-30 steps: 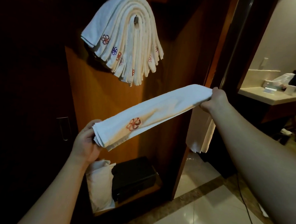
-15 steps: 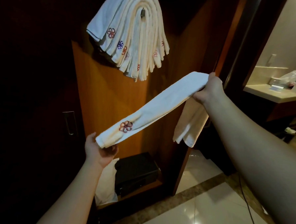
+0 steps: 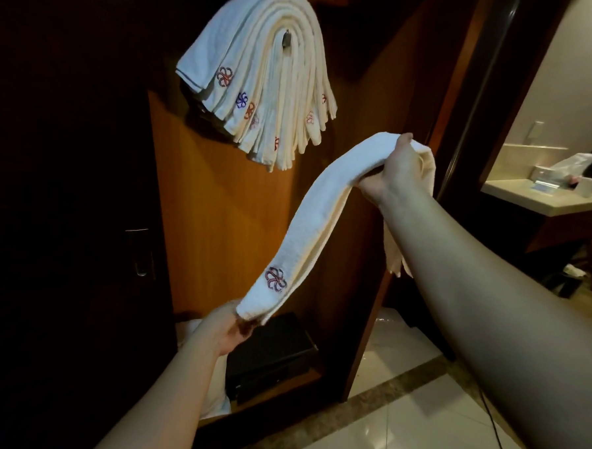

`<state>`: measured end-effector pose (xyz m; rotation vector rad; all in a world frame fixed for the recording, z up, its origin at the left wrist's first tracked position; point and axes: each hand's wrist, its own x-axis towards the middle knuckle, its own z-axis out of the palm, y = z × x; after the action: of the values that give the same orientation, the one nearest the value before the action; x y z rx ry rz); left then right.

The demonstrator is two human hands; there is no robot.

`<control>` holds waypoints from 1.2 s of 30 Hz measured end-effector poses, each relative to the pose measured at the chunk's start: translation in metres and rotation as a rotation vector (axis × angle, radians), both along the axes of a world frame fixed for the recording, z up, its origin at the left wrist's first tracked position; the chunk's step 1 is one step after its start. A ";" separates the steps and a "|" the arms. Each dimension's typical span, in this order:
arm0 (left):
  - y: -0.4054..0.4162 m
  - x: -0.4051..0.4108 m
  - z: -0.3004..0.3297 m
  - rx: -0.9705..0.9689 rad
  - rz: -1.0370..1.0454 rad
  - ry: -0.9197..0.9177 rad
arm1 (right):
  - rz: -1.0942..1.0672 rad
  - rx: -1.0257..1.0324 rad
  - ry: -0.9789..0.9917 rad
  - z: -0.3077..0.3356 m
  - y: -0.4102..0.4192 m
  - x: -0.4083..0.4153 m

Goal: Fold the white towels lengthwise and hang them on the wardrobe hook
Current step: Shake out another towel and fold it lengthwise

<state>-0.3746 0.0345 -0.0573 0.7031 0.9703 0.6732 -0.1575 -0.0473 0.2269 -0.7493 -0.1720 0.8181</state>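
Wooden wardrobe (image 3: 219,220) w/ dark surround; a hook (image 3: 286,40) up top carries a fan of folded white towels (image 3: 260,95). Below it, the folded towel (image 3: 319,218) sags btwn both hands: left hand (image 3: 225,330) pinches the low end by the embroidered logo, right hand (image 3: 398,171) grips the high end, rest draping behind. Black box (image 3: 274,353) on the bottom shelf, prob. a safe. Vanity counter (image 3: 543,199) at right.

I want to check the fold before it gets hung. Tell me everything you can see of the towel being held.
The held towel is white terry, folded into a long narrow strip, with a red flower emblem near its lower end. It sags diagonally between the left hand, gripping the bottom end, and the right hand, gripping higher up; its far end dangles behind that arm.
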 end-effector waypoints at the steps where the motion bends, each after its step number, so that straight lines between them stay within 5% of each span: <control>1: 0.000 -0.001 0.003 0.002 0.048 0.059 | 0.001 0.007 -0.026 0.003 0.001 -0.003; 5: -0.010 0.007 0.045 0.259 0.335 0.024 | 0.027 -0.032 -0.179 0.012 0.009 -0.019; 10: -0.080 0.046 0.131 0.751 -0.045 -0.012 | 0.099 -0.079 -0.329 0.018 0.025 -0.048; 13: -0.100 0.067 0.154 0.802 -0.187 -0.042 | 0.151 -0.070 -0.391 0.028 0.032 -0.063; 19: -0.086 0.078 0.192 0.929 -0.032 -0.103 | 0.194 -0.027 -0.421 0.056 0.039 -0.075; 26: -0.043 0.075 0.217 0.872 0.014 -0.212 | 0.208 0.093 -0.436 0.071 0.045 -0.083; 32: -0.035 0.061 0.232 0.743 0.360 -0.267 | 0.097 -0.016 -0.709 0.058 0.058 -0.048; 36: -0.009 0.052 0.269 0.552 0.567 -0.402 | 0.007 -0.080 -0.709 0.051 0.073 -0.030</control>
<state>-0.3227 0.0256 0.2117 0.7293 0.5996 1.5568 -0.1875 0.0261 0.2776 -1.0931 -0.7782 0.5383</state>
